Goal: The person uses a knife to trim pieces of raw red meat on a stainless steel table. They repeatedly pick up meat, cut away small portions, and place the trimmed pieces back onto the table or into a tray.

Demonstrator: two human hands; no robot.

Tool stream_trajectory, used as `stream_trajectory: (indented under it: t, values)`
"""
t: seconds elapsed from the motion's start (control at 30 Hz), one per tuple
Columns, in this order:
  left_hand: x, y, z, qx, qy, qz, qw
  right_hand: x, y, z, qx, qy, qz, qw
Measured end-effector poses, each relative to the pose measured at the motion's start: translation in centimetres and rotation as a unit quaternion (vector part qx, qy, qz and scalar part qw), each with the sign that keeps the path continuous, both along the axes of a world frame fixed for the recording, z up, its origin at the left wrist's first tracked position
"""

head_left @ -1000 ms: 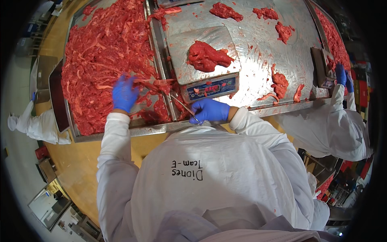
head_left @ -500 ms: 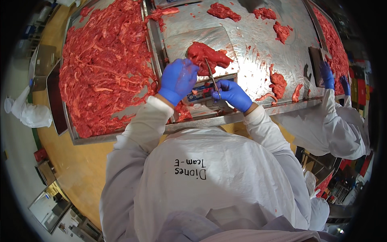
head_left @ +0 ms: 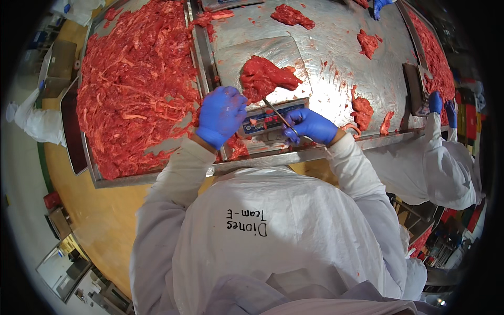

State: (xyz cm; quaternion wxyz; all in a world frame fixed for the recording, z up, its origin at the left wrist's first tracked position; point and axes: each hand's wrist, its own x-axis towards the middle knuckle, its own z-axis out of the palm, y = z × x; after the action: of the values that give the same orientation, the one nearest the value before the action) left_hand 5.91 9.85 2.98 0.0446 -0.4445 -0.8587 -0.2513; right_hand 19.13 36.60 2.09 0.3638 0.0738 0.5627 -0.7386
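Observation:
A lump of red raw meat (head_left: 269, 76) lies on the steel platform (head_left: 231, 60) of a bench scale. Just left of the meat's near end is my left hand (head_left: 222, 116) in a blue glove, its fingers curled closed; anything inside them is hidden. My right hand (head_left: 313, 127), also blue-gloved, grips a slim metal tool that looks like scissors (head_left: 274, 110). Its tip points up and left, close to the meat's lower edge. Behind the tool shows the scale's blue display panel (head_left: 271, 121), with small meat scraps on it.
A steel tray heaped with red meat trimmings (head_left: 136, 84) fills the left. Loose meat pieces (head_left: 362, 110) dot the steel table (head_left: 331, 68) on the right. A co-worker's blue-gloved hand (head_left: 380, 8) reaches in at the far edge; another person (head_left: 446, 163) stands at the right.
My left hand has shifted left and nearer me, off the meat. My right hand has drawn the scissors back toward me. A co-worker's hand has appeared at the far right.

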Motion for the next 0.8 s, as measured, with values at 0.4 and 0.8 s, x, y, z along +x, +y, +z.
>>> stream_trajectory:
  t: [0.4,0.8]
  values:
    - [-1.2,-1.5,1.3,-0.021,-0.042,0.014,0.999,-2.0,-2.6,0.2,-0.009,-0.048,-0.053,0.997]
    - [0.7,-0.9,0.2,0.0,-0.03,0.059,0.998,-4.2,-5.1,2.3,0.014,-0.057,-0.089,0.994]
